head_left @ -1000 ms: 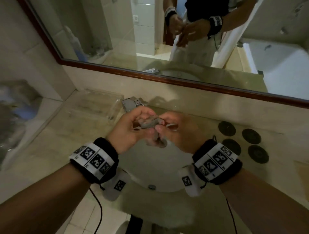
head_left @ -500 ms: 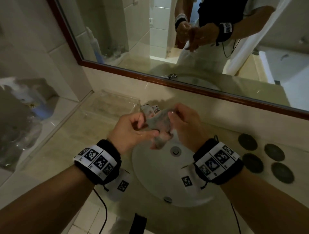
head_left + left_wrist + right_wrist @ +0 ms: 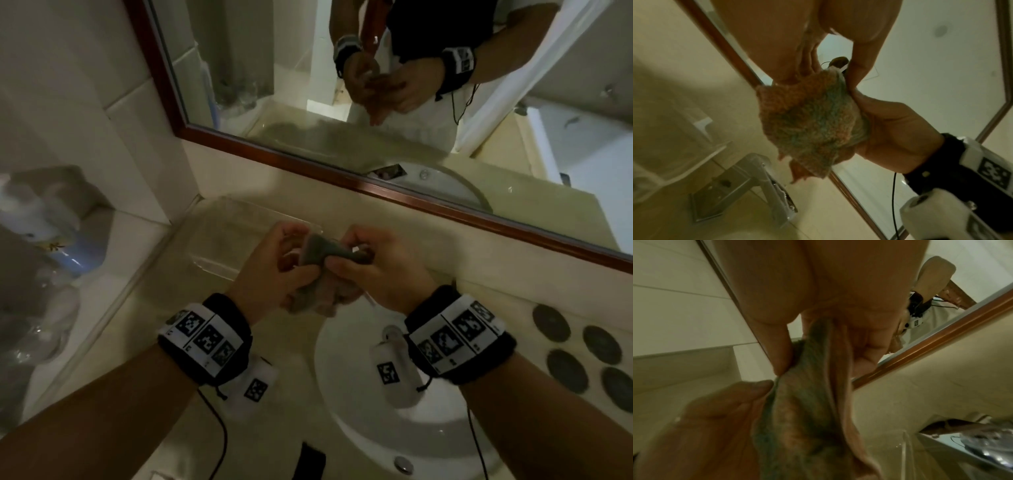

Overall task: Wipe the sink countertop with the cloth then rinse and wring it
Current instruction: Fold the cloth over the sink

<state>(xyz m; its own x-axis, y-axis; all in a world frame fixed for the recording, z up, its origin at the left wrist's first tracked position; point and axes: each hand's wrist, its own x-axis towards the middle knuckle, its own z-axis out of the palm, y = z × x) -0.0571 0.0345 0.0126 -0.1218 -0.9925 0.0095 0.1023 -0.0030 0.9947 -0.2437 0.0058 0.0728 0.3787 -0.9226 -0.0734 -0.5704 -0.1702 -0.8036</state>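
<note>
A small fuzzy cloth [image 3: 318, 274], greyish with orange and teal tints, is bunched up between both hands above the back left rim of the white sink [image 3: 346, 404]. My left hand [image 3: 274, 270] grips its left side with curled fingers. My right hand [image 3: 373, 270] pinches its upper right part. The left wrist view has the cloth [image 3: 809, 120] hanging as a wad below the fingers, with the right hand [image 3: 894, 134] closed on it. In the right wrist view the cloth [image 3: 807, 410] is stretched into a fold between the thumbs. The beige countertop [image 3: 144, 325] lies below.
A wood-framed mirror [image 3: 342, 102] runs along the back wall. A clear tray [image 3: 233, 236] sits on the counter behind my left hand. The chrome tap [image 3: 748, 183] stands under the cloth. Several dark round stones [image 3: 582, 349] lie right of the sink. Bottles [image 3: 44, 222] crowd the left shelf.
Both hands have kept working the cloth, turning and bunching it. They stay together over the back of the sink while the head view has shifted so the basin sits lower right.
</note>
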